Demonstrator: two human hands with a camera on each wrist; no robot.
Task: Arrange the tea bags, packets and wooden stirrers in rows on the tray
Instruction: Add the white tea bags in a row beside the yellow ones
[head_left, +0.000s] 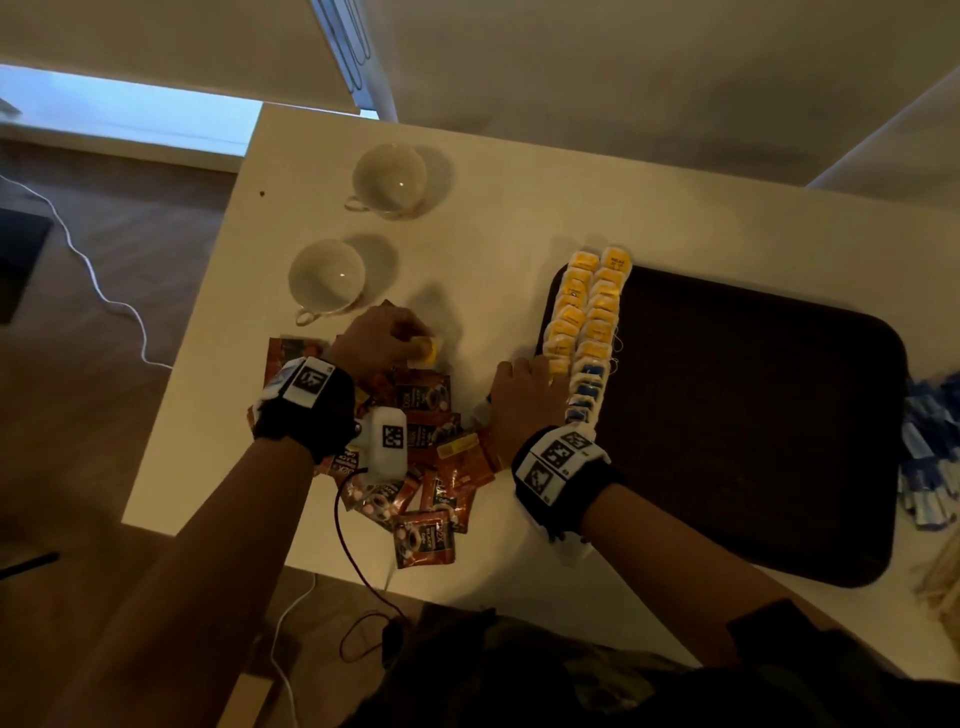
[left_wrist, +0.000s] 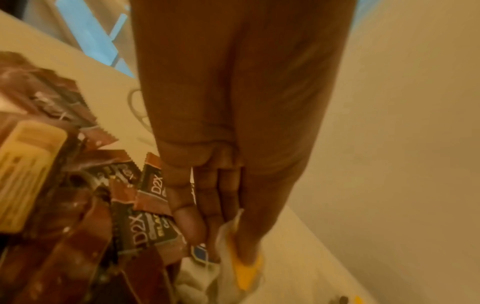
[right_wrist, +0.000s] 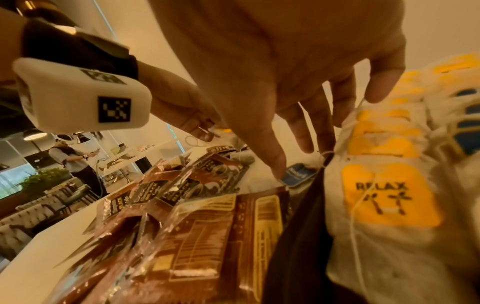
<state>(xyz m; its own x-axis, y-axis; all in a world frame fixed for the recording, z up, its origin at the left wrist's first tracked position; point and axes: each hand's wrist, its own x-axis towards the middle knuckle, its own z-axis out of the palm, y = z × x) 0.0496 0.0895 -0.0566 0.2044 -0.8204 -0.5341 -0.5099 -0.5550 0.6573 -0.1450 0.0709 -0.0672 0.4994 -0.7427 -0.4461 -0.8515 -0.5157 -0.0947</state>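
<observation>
Tray (head_left: 753, 415) holding two tea-bag rows (head_left: 584, 322) (left edge), left hand (head_left: 379, 338) pinching yellow tea bag (head_left: 428, 349), right hand (head_left: 524, 400) relaxed.

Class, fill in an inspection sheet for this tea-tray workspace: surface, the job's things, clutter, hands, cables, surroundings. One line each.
Surface: white table, dark tray on its right part.
Job's things: two rows of tea bags along the tray's left edge; brown packets heaped on the table; blue packets and wooden stirrers right of the tray.
Clutter: two white cups.
Hands: left hand pinches a yellow tea bag; right hand rests open beside the rows.
Cables: red cable from the left wrist; white cable on the floor.
Surroundings: brown floor.
</observation>
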